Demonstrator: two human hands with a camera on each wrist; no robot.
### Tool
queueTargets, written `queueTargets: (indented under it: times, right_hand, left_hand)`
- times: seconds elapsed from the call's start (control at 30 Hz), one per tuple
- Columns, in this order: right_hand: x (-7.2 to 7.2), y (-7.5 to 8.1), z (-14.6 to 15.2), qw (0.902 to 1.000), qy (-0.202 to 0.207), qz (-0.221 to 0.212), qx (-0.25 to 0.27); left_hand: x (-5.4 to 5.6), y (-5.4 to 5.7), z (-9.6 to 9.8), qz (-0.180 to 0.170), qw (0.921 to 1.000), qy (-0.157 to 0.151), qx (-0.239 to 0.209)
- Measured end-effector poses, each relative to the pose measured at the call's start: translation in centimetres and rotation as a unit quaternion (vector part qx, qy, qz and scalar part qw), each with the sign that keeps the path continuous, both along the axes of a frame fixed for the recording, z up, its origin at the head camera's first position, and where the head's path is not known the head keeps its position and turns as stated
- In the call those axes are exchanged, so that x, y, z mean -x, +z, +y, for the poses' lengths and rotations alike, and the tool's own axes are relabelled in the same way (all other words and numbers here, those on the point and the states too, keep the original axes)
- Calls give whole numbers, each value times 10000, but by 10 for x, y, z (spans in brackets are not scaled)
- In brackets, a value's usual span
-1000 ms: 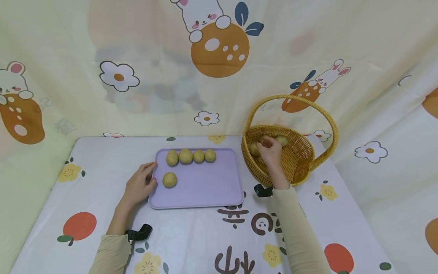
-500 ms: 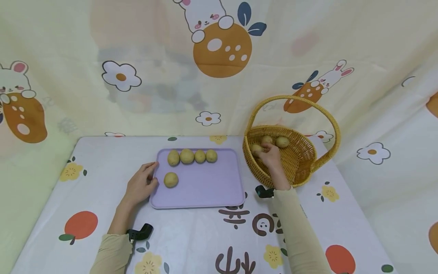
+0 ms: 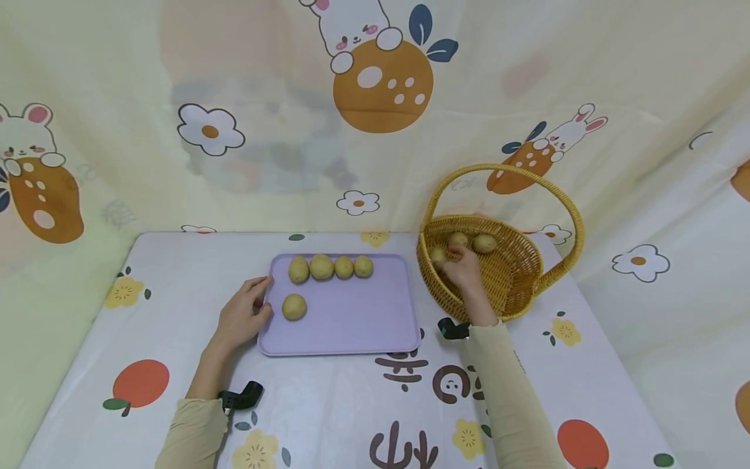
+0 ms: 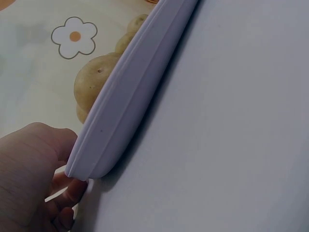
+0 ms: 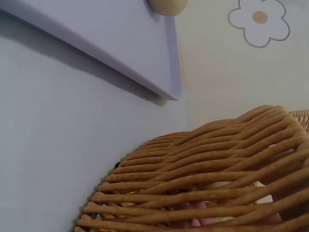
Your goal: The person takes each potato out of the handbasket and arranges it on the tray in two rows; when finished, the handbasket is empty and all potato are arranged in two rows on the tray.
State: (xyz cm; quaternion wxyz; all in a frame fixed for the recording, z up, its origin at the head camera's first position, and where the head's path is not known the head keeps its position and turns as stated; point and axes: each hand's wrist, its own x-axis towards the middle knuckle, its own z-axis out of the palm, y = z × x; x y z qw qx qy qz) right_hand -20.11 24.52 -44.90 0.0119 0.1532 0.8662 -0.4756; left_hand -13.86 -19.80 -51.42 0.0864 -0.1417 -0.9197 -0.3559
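Right hand (image 3: 463,266) was nearer one, dipped in basket (image 3: 518,260), fingers bent toward roundish potato (image 3: 437,253) at fingertips, off to its left; actual grip, couldn't tell. No obvious long axis. Two more potatoes (image 3: 484,243) sat just beyond. Left hand (image 3: 240,316) hung loosely spread, gripping nothing, touching smooth lilac tray (image 3: 357,319). Basket looked wicker, coarse weave, hooped handle (image 3: 504,166).

Cream printed backdrop sheet (image 3: 263,208) across upper frame, rabbit-and-orange-fruit print (image 3: 383,107) at top centre, outlined flower print (image 3: 196,120) upper left, soft folds at right edge, white patterned tablecloth (image 3: 328,404) below, diffuse lighting, faint glare at lower centre.
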Motion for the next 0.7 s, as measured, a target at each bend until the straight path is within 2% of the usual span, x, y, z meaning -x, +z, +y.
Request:
queueTargets:
  times: [0.27,0.5,0.7]
  right_hand:
    - [-2,2,1,9995,245,-93,-195]
    - [-3,5,-2,9989,35,-2,475]
    - [-7,14,-2,9944,-144,-17,1048]
  left_hand:
    - [4,-1,1,-228,9997,-46,60]
    - [3,0,-1,-243,9997,3,84]
    - [2,0,-1,-259,9996,-26,85]
